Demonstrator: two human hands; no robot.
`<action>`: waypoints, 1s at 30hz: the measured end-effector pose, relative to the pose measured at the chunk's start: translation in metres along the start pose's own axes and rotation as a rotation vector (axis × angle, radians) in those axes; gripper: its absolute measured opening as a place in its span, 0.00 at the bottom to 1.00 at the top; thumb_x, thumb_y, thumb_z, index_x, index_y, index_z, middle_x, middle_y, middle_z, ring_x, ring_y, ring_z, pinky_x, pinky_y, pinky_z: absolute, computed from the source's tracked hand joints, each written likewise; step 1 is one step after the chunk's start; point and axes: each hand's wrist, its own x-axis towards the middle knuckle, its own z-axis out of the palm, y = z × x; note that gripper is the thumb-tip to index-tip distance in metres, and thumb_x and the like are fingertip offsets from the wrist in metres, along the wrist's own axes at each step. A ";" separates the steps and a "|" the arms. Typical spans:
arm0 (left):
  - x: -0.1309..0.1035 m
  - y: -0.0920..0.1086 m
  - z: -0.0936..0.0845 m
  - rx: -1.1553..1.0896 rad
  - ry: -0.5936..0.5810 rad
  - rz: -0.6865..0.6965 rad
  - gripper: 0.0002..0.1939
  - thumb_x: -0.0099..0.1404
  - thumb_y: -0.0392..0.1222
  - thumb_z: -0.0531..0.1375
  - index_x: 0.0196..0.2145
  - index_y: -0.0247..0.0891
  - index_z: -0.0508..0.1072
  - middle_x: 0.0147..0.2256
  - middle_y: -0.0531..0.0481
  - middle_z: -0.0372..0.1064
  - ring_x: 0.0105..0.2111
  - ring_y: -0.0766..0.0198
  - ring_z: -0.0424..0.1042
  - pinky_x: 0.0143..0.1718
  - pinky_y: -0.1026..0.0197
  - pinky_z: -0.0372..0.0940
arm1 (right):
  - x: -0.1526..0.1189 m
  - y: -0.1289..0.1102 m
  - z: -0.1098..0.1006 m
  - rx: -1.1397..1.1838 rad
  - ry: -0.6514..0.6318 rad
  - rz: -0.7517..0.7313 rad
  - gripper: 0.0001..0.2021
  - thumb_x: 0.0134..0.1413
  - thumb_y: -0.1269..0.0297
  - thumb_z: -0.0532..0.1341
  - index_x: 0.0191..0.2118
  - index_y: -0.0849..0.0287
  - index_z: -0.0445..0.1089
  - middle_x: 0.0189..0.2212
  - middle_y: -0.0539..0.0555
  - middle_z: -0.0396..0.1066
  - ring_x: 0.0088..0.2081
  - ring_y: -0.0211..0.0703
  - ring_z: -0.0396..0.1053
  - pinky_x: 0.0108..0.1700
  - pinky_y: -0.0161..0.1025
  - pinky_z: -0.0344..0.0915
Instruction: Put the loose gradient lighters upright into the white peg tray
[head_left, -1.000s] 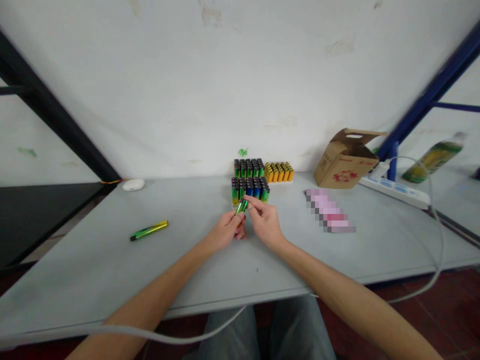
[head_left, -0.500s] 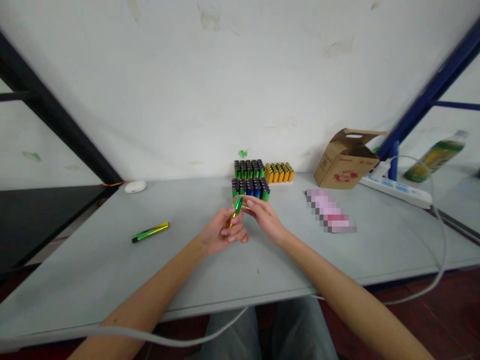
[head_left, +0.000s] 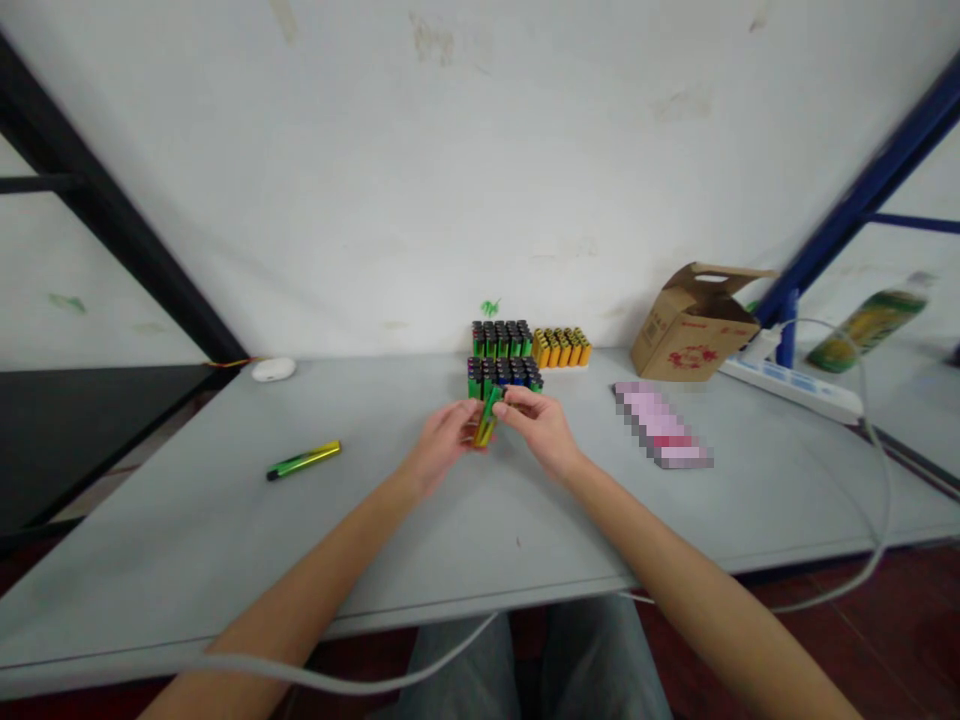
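Observation:
In front of me, my left hand [head_left: 444,438] closes its fingers on a shiny green-and-yellow tube [head_left: 487,418], which stands tilted with its green end up. My right hand [head_left: 541,425] pinches near the tube's upper end, with something small and dark at its fingertips that I cannot make out. Just beyond my hands is a block of upright green and blue tubes with black tops [head_left: 517,377], partly hidden by the fingers. A similar green-and-yellow tube [head_left: 304,461] with a black end lies on the table at the left.
Against the wall stand more black-topped green tubes [head_left: 501,340] and a block of yellow tubes [head_left: 562,348]. To the right are an opened cardboard box [head_left: 694,335], a blurred pink item [head_left: 660,425] and a power strip [head_left: 795,388]. A white case [head_left: 274,370] sits at the back left.
The tube has moved slightly right with my left hand, whose fingers now show less around it. My right hand has shifted from beside the tube's top to pinching near it.

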 end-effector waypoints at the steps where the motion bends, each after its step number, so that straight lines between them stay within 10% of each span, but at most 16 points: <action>1: 0.001 0.001 -0.001 0.048 0.093 0.091 0.18 0.54 0.52 0.64 0.33 0.34 0.72 0.29 0.49 0.72 0.29 0.64 0.70 0.31 0.62 0.64 | 0.001 0.001 -0.001 -0.022 0.030 -0.027 0.16 0.41 0.51 0.68 0.21 0.58 0.67 0.27 0.51 0.69 0.34 0.41 0.68 0.38 0.37 0.67; 5: 0.002 0.005 -0.004 0.185 0.231 0.285 0.16 0.50 0.48 0.68 0.32 0.35 0.73 0.29 0.51 0.71 0.29 0.67 0.68 0.32 0.63 0.64 | 0.002 0.005 0.000 -0.054 0.064 -0.065 0.12 0.39 0.55 0.69 0.22 0.57 0.70 0.30 0.52 0.71 0.37 0.43 0.69 0.39 0.38 0.66; 30: 0.003 -0.005 -0.003 0.238 0.229 0.334 0.13 0.51 0.47 0.67 0.28 0.34 0.73 0.26 0.53 0.70 0.26 0.69 0.67 0.30 0.66 0.64 | -0.004 0.001 0.004 -0.213 0.046 -0.183 0.09 0.46 0.60 0.67 0.24 0.59 0.70 0.31 0.53 0.69 0.36 0.41 0.67 0.37 0.37 0.64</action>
